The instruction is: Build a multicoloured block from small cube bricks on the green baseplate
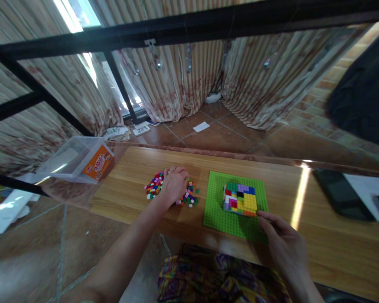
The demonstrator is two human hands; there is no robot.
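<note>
While the left hand [176,184] covers bricks [154,185], left of the board [217,219], the right hand [286,242] is narrowed beside the block [249,202] on it, both grips unclear. Probably light and stiff, the block suits low side holds.

wood-grain tabletop [132,168], smooth, glossy streak. studded green plastic baseplate [214,219]. clear plastic bin [72,155]. pleated cloth curtains [189,88]. my patterned cloth garment [208,280].

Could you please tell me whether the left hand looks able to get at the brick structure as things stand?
Probably yes: nothing tall stands between the left hand, at the loose bricks, and the brick structure on the green baseplate; the right hand is at the opposite side.
</note>
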